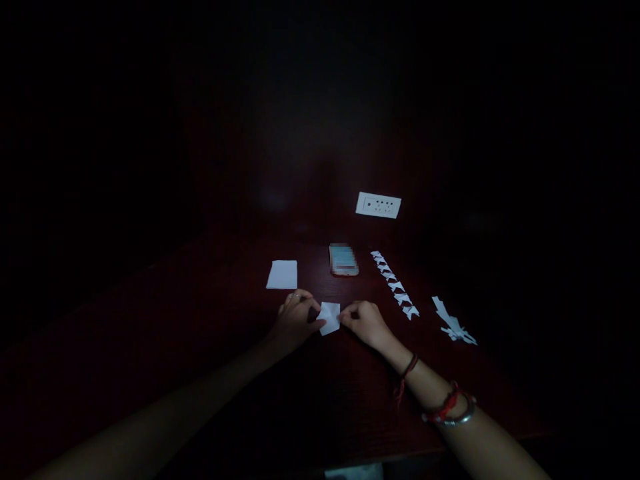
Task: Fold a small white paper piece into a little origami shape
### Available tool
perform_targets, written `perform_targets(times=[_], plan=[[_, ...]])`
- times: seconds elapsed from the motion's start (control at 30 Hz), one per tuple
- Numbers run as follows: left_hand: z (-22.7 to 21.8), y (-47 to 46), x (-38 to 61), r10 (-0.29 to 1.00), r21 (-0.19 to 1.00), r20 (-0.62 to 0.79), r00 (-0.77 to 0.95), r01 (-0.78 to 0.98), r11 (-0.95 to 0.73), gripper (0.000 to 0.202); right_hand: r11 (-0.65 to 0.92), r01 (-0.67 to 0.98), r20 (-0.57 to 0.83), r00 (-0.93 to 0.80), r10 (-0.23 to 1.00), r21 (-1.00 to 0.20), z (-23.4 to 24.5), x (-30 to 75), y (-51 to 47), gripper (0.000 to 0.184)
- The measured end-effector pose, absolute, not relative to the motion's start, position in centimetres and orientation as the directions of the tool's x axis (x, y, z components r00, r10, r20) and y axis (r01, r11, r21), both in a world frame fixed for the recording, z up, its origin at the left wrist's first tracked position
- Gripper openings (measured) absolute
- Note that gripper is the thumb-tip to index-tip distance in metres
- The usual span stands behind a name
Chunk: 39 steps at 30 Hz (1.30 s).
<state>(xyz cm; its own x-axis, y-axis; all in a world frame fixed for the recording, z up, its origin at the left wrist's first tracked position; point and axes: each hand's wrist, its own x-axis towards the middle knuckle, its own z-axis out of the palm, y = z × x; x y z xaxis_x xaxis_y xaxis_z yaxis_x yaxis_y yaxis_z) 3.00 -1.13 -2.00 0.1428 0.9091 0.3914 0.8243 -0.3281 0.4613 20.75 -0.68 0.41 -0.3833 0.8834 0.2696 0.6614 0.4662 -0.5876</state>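
Note:
A small piece of white paper point(330, 317) with faint creases is held low over the dark red table, between my two hands. My left hand point(299, 317), with a ring on one finger, pinches its left edge between thumb and fingertips. On the opposite side, the thumb and forefinger of my right hand point(367, 323) close on the right edge. Red cords and a silver bangle circle my right wrist and forearm. Beyond my left hand lies a stack of white paper point(283, 275). To the right runs a slanting row of several small folded paper pieces point(394, 283).
A phone point(343, 260) with a blurred-out screen lies farther back. White paper strips point(453, 323) are heaped at the right. A white socket plate point(379, 205) is on the wall behind the table point(220, 320). The surroundings are very dark.

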Motion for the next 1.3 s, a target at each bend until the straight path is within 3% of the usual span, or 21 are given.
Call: perform_targets(times=[0.23,0.5,0.8,1.13,1.3], plan=[[-2.1,-1.2,3.3,0.891,0.502,0.416,0.183,0.771,-0.393,0.009,0.396,0.696,0.227,-0.326,0.918,-0.599,0.2,20.4,-0.4,0.017],[-1.6,-1.6,3.3,0.823,0.390,0.487,0.292,0.771,-0.504,0.008,0.588,0.607,0.343,-0.481,0.807,-0.534,0.4,20.5,-0.9,0.016],[-1.3,-2.1,3.1,0.783,0.300,0.475,0.401,0.763,-0.573,0.013,0.690,0.602,0.354,-0.593,0.723,-0.402,0.2,20.7,-1.0,0.017],[-0.1,-3.2,2.8,0.805,0.220,0.489,0.337,0.845,-0.487,0.006,0.736,0.669,0.227,-0.704,0.672,-0.105,1.3,20.9,-2.1,0.024],[-0.1,-2.9,2.3,0.831,0.217,0.516,0.208,0.907,-0.361,0.026,0.741,0.665,0.204,-0.716,0.667,-0.090,1.5,21.1,-2.1,0.025]])
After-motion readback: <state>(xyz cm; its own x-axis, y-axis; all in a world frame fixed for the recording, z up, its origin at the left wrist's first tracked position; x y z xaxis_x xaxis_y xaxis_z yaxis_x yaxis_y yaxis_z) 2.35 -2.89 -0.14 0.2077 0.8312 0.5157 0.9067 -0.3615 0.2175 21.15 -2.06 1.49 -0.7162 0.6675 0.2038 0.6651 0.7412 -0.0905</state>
